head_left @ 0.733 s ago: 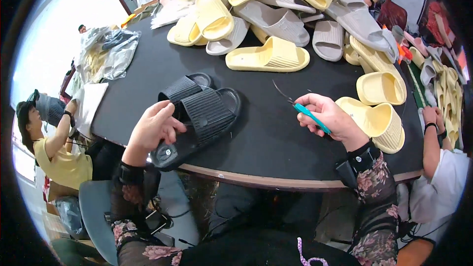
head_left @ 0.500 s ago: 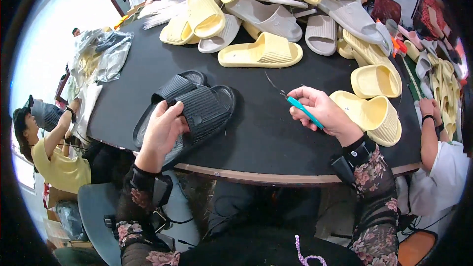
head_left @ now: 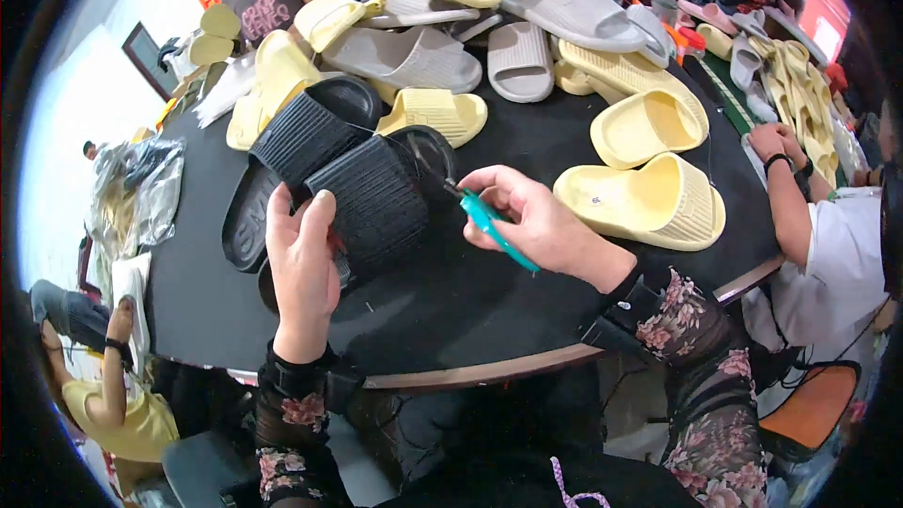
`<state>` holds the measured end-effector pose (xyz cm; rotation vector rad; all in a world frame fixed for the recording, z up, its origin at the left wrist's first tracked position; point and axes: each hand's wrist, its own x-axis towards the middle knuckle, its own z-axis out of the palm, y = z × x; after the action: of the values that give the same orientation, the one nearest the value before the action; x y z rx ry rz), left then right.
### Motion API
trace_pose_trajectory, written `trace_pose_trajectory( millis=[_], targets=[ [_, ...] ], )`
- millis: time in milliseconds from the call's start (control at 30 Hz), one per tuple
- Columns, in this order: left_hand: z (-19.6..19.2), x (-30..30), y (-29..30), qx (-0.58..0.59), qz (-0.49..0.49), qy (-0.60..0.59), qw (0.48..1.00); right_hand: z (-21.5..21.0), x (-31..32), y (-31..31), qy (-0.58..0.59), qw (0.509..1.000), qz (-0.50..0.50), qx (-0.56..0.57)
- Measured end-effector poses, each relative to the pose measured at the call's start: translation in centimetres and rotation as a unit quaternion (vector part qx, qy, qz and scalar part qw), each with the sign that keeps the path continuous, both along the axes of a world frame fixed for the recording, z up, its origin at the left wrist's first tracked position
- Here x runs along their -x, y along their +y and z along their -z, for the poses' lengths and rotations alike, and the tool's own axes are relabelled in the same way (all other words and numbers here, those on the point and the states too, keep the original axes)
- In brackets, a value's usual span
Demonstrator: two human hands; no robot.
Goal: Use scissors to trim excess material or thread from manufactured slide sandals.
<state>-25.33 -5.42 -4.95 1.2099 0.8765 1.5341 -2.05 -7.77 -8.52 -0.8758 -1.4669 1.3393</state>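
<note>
My left hand (head_left: 303, 268) grips a pair of black slide sandals (head_left: 369, 199) by a strap, thumb and fingers closed on it. The two slides lie side by side, raised over the near left part of the table, ribbed straps upward. My right hand (head_left: 541, 230) is closed round a small teal-handled tool (head_left: 499, 233) with a narrow dark tip. That tip points at the toe end of the nearer black slide, where a thin dark strand shows; whether they touch I cannot tell. Just right of my right hand lies a yellow slide (head_left: 611, 205).
Yellow and grey slides form a pile (head_left: 470, 14) at the back of the black table (head_left: 451, 296). Another yellow slide (head_left: 649, 127) sits at the right. Clear plastic bags (head_left: 141, 193) lie at the left edge. Co-workers are seated or standing around, one with hands (head_left: 781, 141) at the right.
The black slides have come up off the table, with their toe ends turned toward the tool. My right hand has brought the tool left, close to them. The head view has shifted.
</note>
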Motion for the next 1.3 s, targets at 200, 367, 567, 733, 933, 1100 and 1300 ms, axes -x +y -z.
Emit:
trace_pose_trajectory(
  millis=[200,367,567,733,933,1100,1300],
  targets=[
    [1.2,-0.7,1.1,-0.034,0.007,-0.03,0.999,1.2,-0.1,0.1,-0.091,0.992,0.043,-0.08],
    [1.8,0.8,0.8,-0.071,-0.03,-0.027,0.997,0.8,0.3,-0.1,-0.144,0.989,0.027,-0.026],
    [1.8,0.4,0.3,-0.089,-0.034,-0.038,0.995,0.4,0.8,-0.8,-0.12,0.99,0.036,-0.056],
    [1.7,0.6,-0.1,-0.094,-0.071,-0.034,0.992,0.0,0.9,-1.1,-0.118,0.992,0.017,-0.033],
    [2.0,-0.2,-0.2,-0.102,-0.06,-0.024,0.993,0.0,0.9,-1.3,-0.102,0.994,0.022,-0.033],
    [2.6,0.2,-0.2,-0.098,-0.041,-0.005,0.994,0.4,0.8,-1.3,-0.126,0.986,0.048,-0.099],
    [3.0,0.3,-0.2,-0.107,-0.012,0.007,0.994,0.4,0.9,-1.2,-0.109,0.99,0.044,-0.084]
  ],
)
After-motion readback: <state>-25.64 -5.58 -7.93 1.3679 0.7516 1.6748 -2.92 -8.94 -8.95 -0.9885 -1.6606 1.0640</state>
